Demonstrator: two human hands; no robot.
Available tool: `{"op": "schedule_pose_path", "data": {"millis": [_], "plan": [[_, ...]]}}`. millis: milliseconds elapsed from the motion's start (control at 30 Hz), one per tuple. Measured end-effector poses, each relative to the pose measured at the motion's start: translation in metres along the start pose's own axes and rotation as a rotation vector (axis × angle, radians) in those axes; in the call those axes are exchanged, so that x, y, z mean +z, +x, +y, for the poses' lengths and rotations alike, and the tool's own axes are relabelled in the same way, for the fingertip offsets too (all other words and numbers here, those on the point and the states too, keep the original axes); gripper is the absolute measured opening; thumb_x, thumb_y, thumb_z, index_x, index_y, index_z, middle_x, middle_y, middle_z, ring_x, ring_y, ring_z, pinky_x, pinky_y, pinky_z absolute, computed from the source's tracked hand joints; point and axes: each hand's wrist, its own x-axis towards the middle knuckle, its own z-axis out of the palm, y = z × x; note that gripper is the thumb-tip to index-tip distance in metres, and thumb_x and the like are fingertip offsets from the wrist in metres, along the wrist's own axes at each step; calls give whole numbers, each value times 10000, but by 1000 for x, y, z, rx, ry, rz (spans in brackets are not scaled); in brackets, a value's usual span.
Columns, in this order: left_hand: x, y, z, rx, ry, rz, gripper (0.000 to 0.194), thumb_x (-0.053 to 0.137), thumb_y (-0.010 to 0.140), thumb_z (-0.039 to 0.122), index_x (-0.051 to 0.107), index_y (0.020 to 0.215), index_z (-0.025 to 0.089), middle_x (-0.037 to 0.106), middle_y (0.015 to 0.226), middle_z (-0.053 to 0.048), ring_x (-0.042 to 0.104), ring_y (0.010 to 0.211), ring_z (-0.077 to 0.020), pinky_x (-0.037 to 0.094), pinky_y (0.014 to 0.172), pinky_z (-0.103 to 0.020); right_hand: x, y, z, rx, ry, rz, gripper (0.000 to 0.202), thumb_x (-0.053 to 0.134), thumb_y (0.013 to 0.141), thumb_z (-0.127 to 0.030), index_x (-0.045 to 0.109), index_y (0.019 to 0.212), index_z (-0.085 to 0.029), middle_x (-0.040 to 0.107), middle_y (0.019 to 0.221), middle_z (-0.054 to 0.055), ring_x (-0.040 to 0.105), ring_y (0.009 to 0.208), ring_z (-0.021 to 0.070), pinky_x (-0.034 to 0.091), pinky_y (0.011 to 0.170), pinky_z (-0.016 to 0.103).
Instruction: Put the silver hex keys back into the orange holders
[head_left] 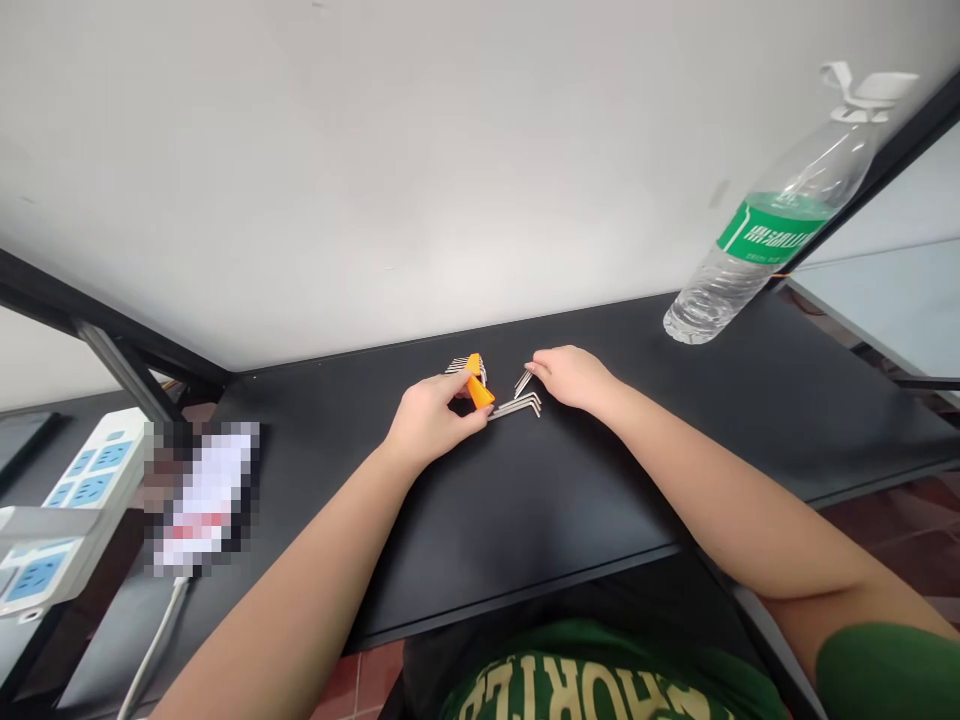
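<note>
Near the middle of the black tabletop, my left hand (439, 415) is closed on an orange hex key holder (481, 391). Several small silver hex keys (457, 366) stick out at the holder's far end. Larger L-shaped hex keys (521, 404) extend to the right beside my left fingertips, their bent ends toward my right hand; whether they sit in the holder or lie on the table I cannot tell. My right hand (568, 373), just to the right, pinches a few straight-looking hex keys (523, 381) that point down toward the table. Its fingers partly cover them.
A clear water bottle (757, 235) with a green label stands at the back right, near the white wall (390, 180). Left of my left arm lies a blurred-out phone-like object (206, 495) with a white cable (161, 630). A white power strip (82, 500) is farther left.
</note>
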Motion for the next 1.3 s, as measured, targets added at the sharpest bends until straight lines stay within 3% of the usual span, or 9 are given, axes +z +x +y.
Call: {"op": "schedule_pose_path", "data": {"millis": [200, 400, 500, 600, 700, 833, 933, 1067, 1300], "plan": [[0, 0, 1, 6, -6, -25, 183, 722, 816, 377, 722, 956, 259, 770, 916, 34, 723, 834, -166, 548, 795, -275, -2, -5, -4, -65, -157, -64, 419, 382, 1078, -419, 674, 851, -223, 731, 935, 75, 650, 843, 215, 324, 615, 304], [0, -1, 0, 35, -19, -8, 204, 724, 818, 373, 734, 986, 256, 773, 926, 21, 719, 844, -171, 549, 803, -280, -11, -6, 2, -14, -50, -136, 441, 419, 1068, -455, 638, 774, -211, 711, 902, 112, 631, 780, 228, 344, 617, 320], [0, -1, 1, 27, -32, -15, 202, 725, 818, 378, 733, 977, 254, 774, 923, 23, 718, 843, -173, 549, 796, -283, -12, -6, 8, -2, -18, -100, 394, 403, 1075, -428, 630, 836, -213, 694, 932, 105, 619, 787, 224, 364, 638, 321], [0, -1, 2, 22, -27, -2, 184, 722, 824, 383, 724, 944, 244, 770, 898, 22, 712, 816, -168, 547, 780, -279, -12, -7, 11, -129, 20, -38, 207, 504, 1033, -358, 651, 1020, -213, 666, 1083, 92, 621, 853, 201, 403, 696, 305], [0, -1, 4, 20, -29, -4, 170, 720, 829, 373, 722, 939, 243, 768, 897, 24, 709, 813, -162, 545, 784, -271, -11, -10, 8, -271, 51, -78, 196, 600, 961, -307, 651, 1129, -218, 611, 1198, 76, 601, 822, 160, 418, 700, 280], [0, -1, 4, 28, -38, -27, 172, 727, 817, 361, 725, 948, 249, 769, 918, 23, 710, 840, -168, 543, 798, -273, -11, -14, 3, -315, 47, -130, 134, 568, 933, -205, 647, 1041, -204, 603, 1150, 62, 553, 740, 138, 407, 659, 274], [0, -1, 2, 31, -43, -27, 189, 726, 819, 364, 725, 969, 248, 767, 921, 24, 711, 843, -166, 539, 808, -277, -10, -13, 3, -315, 70, -91, 162, 502, 948, -139, 649, 987, -196, 626, 1084, 63, 576, 820, 158, 414, 710, 274], [0, -1, 1, 26, -48, -29, 180, 723, 822, 364, 721, 963, 252, 767, 926, 29, 713, 845, -166, 535, 805, -281, -11, -6, 10, -246, 100, -59, 166, 516, 933, -112, 658, 914, -196, 654, 1051, 61, 589, 895, 176, 419, 745, 273], [1, -3, 1, 44, -46, -11, 175, 734, 819, 367, 720, 949, 251, 763, 904, 30, 708, 821, -162, 542, 795, -281, -13, -4, 15, -196, 123, -94, 170, 543, 876, -88, 665, 896, -204, 660, 1057, 50, 581, 839, 162, 420, 721, 262]]}}
